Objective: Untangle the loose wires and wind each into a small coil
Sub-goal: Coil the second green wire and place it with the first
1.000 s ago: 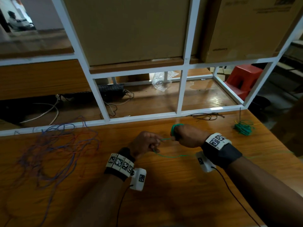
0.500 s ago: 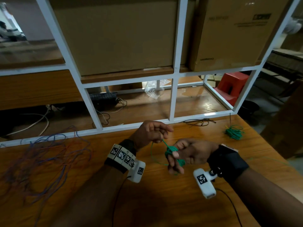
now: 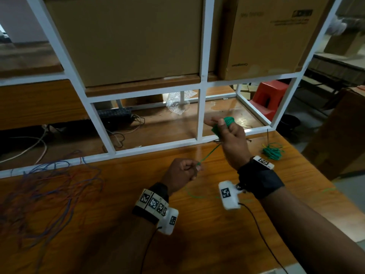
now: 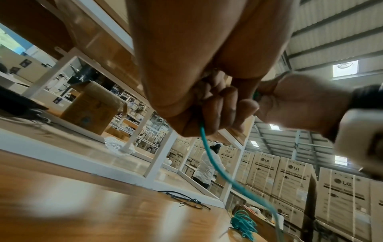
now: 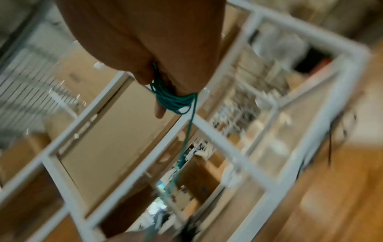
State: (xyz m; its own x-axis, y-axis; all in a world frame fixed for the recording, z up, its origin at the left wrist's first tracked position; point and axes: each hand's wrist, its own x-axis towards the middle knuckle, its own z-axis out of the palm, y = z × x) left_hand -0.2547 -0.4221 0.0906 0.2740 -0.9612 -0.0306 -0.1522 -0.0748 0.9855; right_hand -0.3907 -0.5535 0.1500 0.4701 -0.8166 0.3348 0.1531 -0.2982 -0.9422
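We hold our right hand (image 3: 229, 133) raised above the far edge of the bench (image 3: 197, 234), its fingers wrapped in loops of green wire (image 3: 229, 121); the right wrist view shows that coil (image 5: 174, 101) wound around the fingers. From it a taut strand runs down to our left hand (image 3: 181, 173), which is curled low over the bench and pinches the wire between thumb and fingertips. The slack trails across the bench between our wrists. A finished green coil (image 3: 273, 152) lies on the bench to the right, near the white frame (image 3: 154, 147). A tangle of blue and red wires (image 3: 49, 190) sprawls at the left, well apart from both hands.
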